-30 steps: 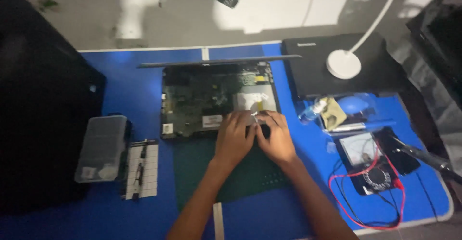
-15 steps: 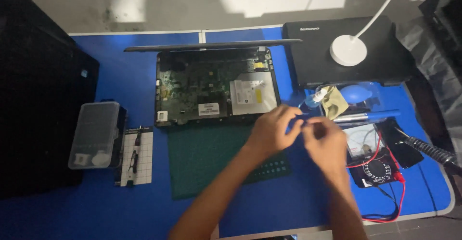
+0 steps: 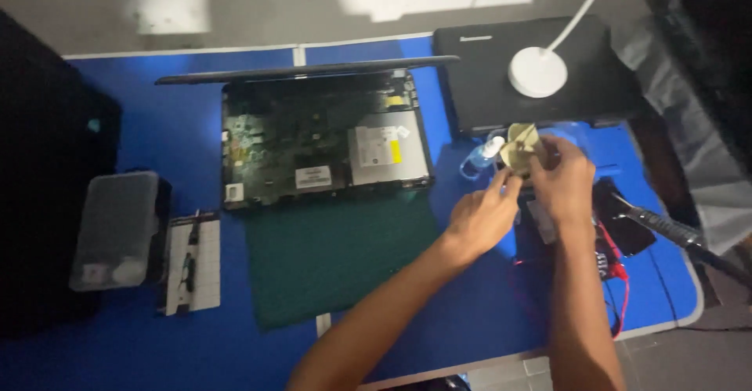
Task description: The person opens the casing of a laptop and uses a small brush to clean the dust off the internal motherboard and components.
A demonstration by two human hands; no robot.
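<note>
- At the far left of the frame, a grey lidded plastic box (image 3: 117, 230) is sitting beside a white parts tray (image 3: 190, 262).
- In the centre, an opened laptop (image 3: 325, 140) is lying with its circuit board and silver drive exposed, above a dark green mat (image 3: 337, 254) on the blue table (image 3: 117, 352).
- Right of centre, the left hand (image 3: 482, 219) is reaching up, fingertips pinching the lower edge of a small pale crumpled piece (image 3: 521, 146).
- The right hand (image 3: 565, 181) is curling around that piece, gripping it from the right.
- The step in hand looks like working the piece between both hands; the next move likely calls for a steady pinch.
- At the right, a multimeter with red leads (image 3: 619, 269) is lying mostly hidden, below a white lamp base (image 3: 537, 71).
</note>
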